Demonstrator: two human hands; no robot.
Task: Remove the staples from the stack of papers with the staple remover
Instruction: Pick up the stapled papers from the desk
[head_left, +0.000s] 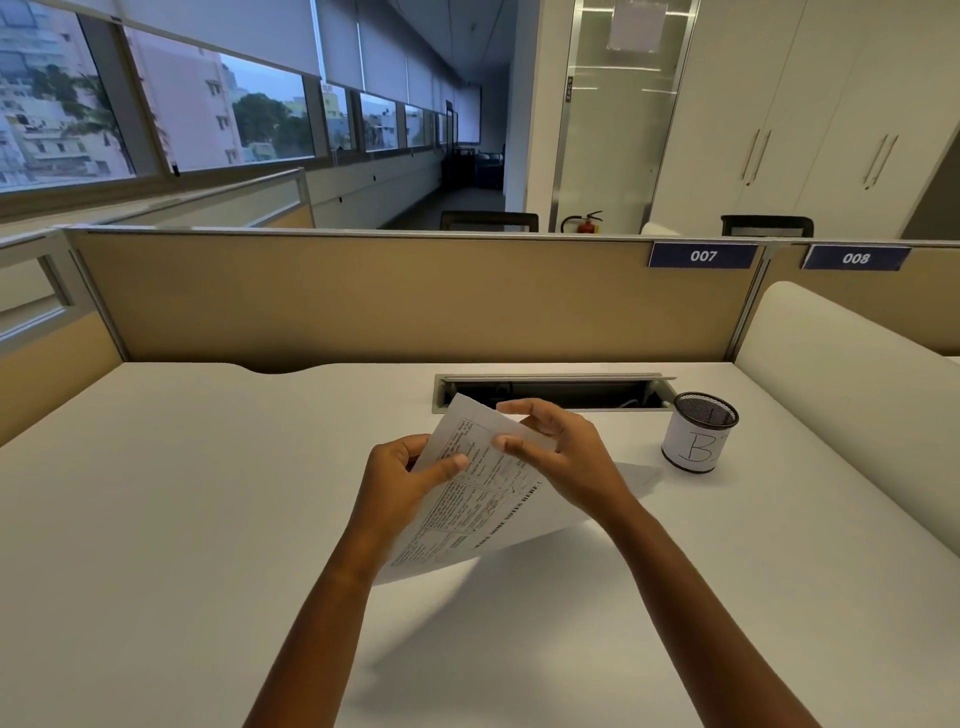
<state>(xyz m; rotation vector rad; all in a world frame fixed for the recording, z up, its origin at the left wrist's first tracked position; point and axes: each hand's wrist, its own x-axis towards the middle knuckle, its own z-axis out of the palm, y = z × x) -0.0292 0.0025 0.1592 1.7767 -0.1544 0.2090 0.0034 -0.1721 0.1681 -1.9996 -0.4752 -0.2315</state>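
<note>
A stack of printed papers (467, 499) is lifted off the white desk and tilted, its far corner raised. My left hand (400, 478) grips its left edge, thumb on the printed face and fingers behind. My right hand (556, 452) is at the upper right part of the stack, thumb and fingertips touching the top sheet near the raised corner; its fingers are lightly bent. No staple remover is visible, and I cannot make out a staple.
A black mesh pen cup (698, 431) wrapped in white paper marked "B" stands to the right. An open cable slot (556, 392) lies in the desk (182, 519) behind the papers. Tan partition panels (363, 296) close the back and left; a white divider (857, 395) runs along the right.
</note>
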